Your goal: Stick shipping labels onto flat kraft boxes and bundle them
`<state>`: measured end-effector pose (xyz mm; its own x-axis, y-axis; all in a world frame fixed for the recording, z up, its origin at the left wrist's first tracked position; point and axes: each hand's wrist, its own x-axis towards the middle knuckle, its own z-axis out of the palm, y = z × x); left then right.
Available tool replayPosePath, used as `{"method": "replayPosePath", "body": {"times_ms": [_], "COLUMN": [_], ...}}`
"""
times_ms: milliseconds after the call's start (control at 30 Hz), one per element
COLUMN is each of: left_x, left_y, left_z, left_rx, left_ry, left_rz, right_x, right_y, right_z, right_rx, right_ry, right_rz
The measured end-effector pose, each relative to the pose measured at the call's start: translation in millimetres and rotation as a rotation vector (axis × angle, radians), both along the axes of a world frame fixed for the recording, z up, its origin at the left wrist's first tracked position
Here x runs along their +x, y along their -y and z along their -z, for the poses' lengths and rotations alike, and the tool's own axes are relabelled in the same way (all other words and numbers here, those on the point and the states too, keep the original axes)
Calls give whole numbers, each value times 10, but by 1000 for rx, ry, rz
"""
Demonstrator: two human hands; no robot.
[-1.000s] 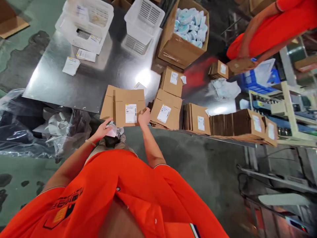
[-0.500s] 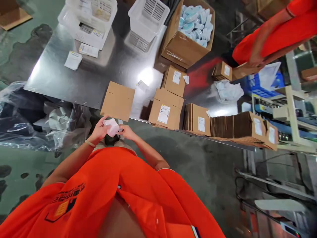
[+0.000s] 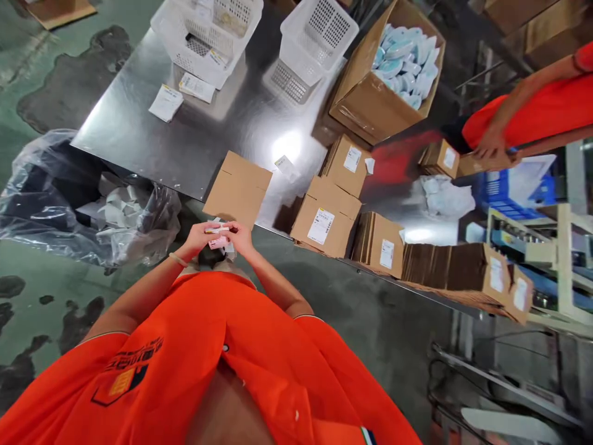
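Now left hand (image 3: 199,240) and right hand (image 3: 242,238) had fingers closed on label papers (image 3: 218,242) near table (image 3: 180,145) edge; print showed, replacing blank face; flat carton (image 3: 238,188) lay unlabelled beyond, work evidently on papers.

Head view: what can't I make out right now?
All in the head view:
Print on the slips: too small, partly covered by the left hand and right hand.
Print on the carton labels: too small.
Open carton: lower contents hidden by blue-and-white items on top.
Co-worker: partly cut off by right edge.
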<state>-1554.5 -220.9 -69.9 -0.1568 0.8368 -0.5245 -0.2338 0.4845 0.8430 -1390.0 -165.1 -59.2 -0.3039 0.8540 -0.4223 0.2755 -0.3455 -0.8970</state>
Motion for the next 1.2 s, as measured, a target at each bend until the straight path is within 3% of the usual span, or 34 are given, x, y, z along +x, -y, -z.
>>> {"method": "replayPosePath", "body": {"times_ms": [133,200,367,533,700,867,933,1033,1200], "left_x": [-47,-55,-27,48,102,71,42,33,70], "left_y": [-243,-289,-301,-380,-411,-310,-216,-73,34], "left_z": [40,69,82,36,73,156,189,239,370], "left_rx": [-62,-112,-103,-13,-34,-54,-94,-183,-271], "left_ry": [-21,-10,16,-93,-179,-125,-38,69,66], "left_rz": [67,86,17,4,-9,44,124,211,158], "right_x": [152,208,247,118,73,174,201,193,76], "right_y": [-121,-243,-476,-336,-166,-147,-302,-762,-1518], "right_z": [-39,-41,29,113,100,-71,-118,-95,66], "right_rx": [281,339,117,-14,103,287,358,451,407], "right_ry": [138,215,203,-19,111,282,338,432,598], "right_rz": [8,8,2,-31,20,-117,-139,-51,21]}}
